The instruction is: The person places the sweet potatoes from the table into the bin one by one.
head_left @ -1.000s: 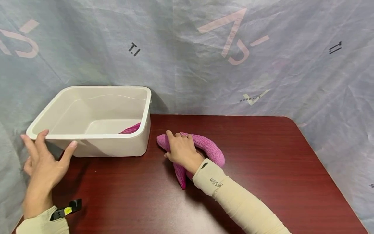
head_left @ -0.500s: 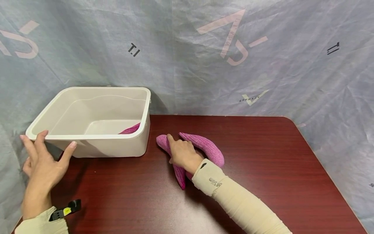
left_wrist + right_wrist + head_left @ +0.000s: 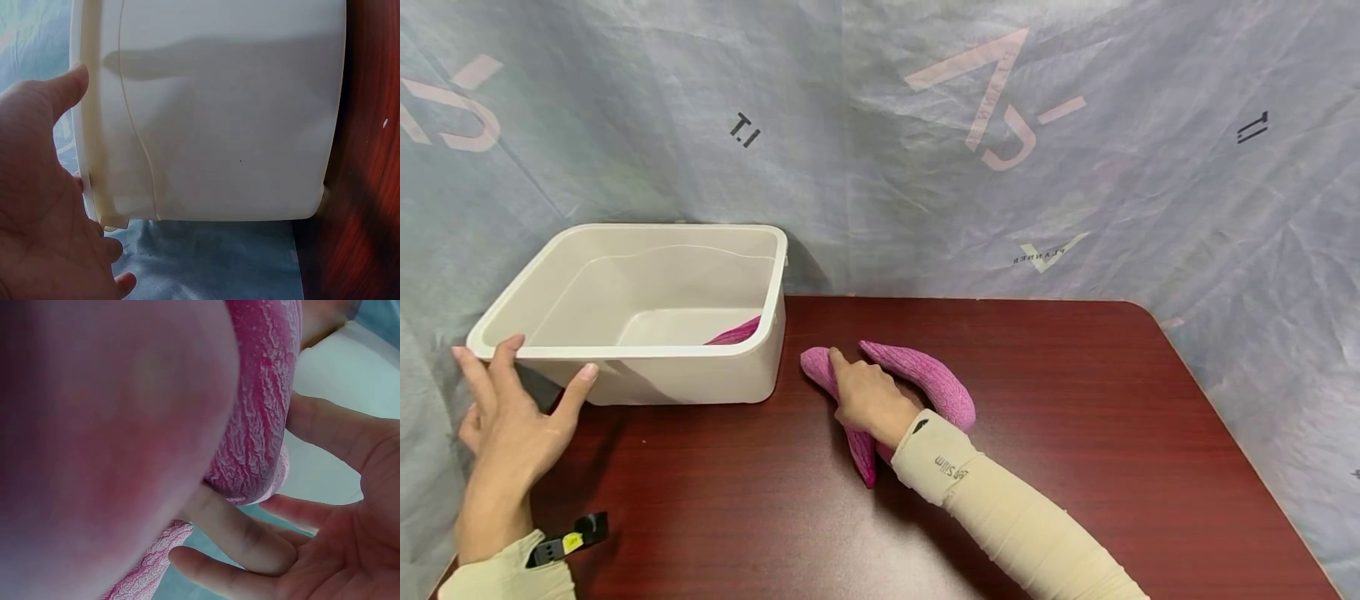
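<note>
My right hand grips a long, curved pink piece with wrinkled skin and a pointed near end; its rounded far end pokes out past the fingers. In the right wrist view, the thumb and fingers lie on both sides of a pink wrinkled piece. A second curved pink piece lies just right of the hand, its lower part hidden by the wrist. At the white bin, my left hand rests spread fingers on the front left rim, thumb along the outer wall.
Inside the bin, a darker pink piece shows at the right end, partly behind the front wall. The dark red wooden table stretches to the right. A grey printed sheet hangs behind and along the sides.
The right hand's fingers have drawn together around the left pink piece and come off the other one, whose tip now shows. The left hand and bin have hardly moved.
</note>
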### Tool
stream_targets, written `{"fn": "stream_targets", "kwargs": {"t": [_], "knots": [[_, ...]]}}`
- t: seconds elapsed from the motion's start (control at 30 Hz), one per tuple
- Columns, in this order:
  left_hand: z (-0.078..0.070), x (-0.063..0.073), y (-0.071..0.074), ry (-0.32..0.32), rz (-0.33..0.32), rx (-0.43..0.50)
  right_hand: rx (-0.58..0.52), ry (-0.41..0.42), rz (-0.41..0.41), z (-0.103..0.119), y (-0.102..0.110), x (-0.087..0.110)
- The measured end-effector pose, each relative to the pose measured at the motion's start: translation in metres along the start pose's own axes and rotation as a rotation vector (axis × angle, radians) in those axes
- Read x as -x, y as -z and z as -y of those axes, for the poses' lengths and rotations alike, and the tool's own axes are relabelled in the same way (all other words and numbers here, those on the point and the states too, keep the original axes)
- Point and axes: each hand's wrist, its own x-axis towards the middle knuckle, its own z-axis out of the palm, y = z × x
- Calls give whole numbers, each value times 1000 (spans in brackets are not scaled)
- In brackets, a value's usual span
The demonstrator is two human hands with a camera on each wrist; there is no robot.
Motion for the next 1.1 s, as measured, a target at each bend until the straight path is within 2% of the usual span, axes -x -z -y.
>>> {"fn": "stream_targets", "kwargs": {"t": [0.23,0.5,0.8,1.1], "knots": [[0,0,0,-1,-7,7,-14,5,-39,-1,4,0],[1,0,-1,-2,-9,4,-59,62,-117,-5,13,3],[1,0,-1,1,-3,13,-87,83,-160,-3,25,5],[2,1,-1,-3,-12,8,-129,46,-171,-3,37,8]]}}
